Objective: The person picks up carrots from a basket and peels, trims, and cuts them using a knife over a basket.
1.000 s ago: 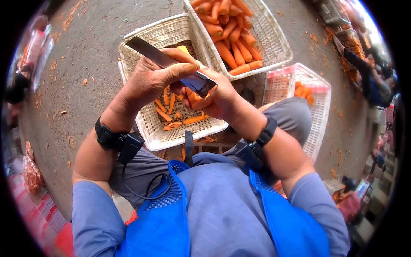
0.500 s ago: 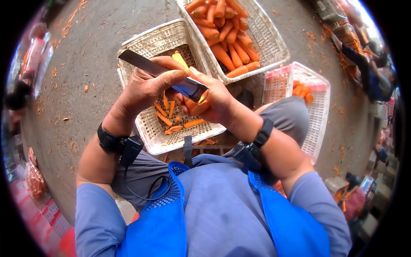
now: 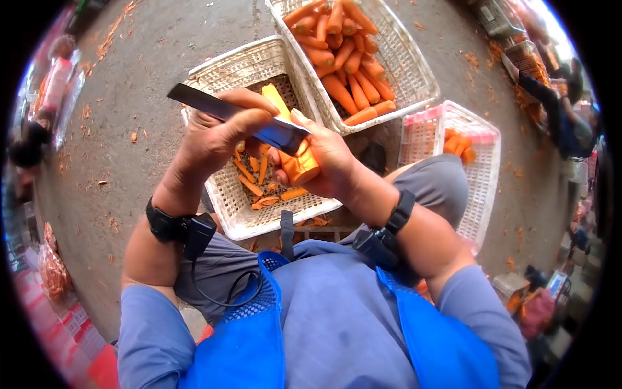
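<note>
My left hand (image 3: pixel 217 139) is closed round a flat dark metal blade (image 3: pixel 223 107), whose lower end lies against a carrot. That thick carrot (image 3: pixel 302 167), with a pale yellow cut face on its upper part, is gripped in my right hand (image 3: pixel 334 159). Both hands are over a white perforated basket (image 3: pixel 227 223), which holds orange peelings and strips (image 3: pixel 249 185). Parts of the carrot are hidden by the blade and my fingers.
Behind, a large white basket (image 3: pixel 414 71) holds many whole carrots (image 3: pixel 350 58). At the right, a pink-and-white basket (image 3: pixel 486 168) holds carrot pieces (image 3: pixel 459 144). Scraps lie on the concrete floor (image 3: pixel 142 78). Another person (image 3: pixel 570 120) is at the far right edge.
The blade and my left hand have shifted left and slightly down. My right hand has lowered a little, and more of the carrot's yellow cut surface shows.
</note>
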Demonstrator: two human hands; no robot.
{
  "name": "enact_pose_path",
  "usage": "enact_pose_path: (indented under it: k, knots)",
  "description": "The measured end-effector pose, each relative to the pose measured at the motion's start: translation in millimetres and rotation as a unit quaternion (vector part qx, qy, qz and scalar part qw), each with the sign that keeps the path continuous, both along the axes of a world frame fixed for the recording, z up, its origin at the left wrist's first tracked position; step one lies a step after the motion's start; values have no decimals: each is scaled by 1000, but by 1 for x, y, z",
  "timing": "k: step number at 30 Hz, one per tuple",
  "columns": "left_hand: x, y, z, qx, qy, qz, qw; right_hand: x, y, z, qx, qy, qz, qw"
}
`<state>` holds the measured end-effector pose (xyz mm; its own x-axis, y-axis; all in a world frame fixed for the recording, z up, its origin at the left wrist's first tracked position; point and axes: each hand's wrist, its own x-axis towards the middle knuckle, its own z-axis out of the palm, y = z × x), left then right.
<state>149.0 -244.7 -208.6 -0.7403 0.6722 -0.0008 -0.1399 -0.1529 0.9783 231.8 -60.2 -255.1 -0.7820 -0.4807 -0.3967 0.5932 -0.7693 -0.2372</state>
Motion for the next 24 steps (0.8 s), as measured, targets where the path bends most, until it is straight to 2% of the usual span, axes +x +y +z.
enact_pose_path:
  k: [2,10,12,13,15,17,18,19,21,23,24]
  knots:
    - [8,4,0,-14,-38,-1,999,1,1,1,6,28,7,1000]
    - [8,0,-2,-56,6,-3,998,4,-2,6,38,12,11,999]
    - [5,-1,-7,-52,7,-11,999,3,-2,-1,15,58,21,998]
    - [2,-2,-8,-58,23,6,998,3,-2,-1,4,82,25,996]
    - [-6,-5,-10,-71,57,40,995,8,0,1,22,46,22,998]
    - [-24,-15,-18,-106,151,115,976,7,3,-3,10,34,38,999]
    - [-33,-19,-15,-160,212,201,943,6,7,-2,5,68,38,997]
    - [-43,-27,-11,-153,228,236,932,5,7,1,16,60,39,997]
    - [-46,-29,-5,0,136,174,975,5,7,7,36,42,35,998]
    - [-16,-12,5,6,93,113,989,5,6,-1,28,29,-2,999]
    - [-2,-4,9,16,19,87,996,5,6,-2,37,21,-10,999]
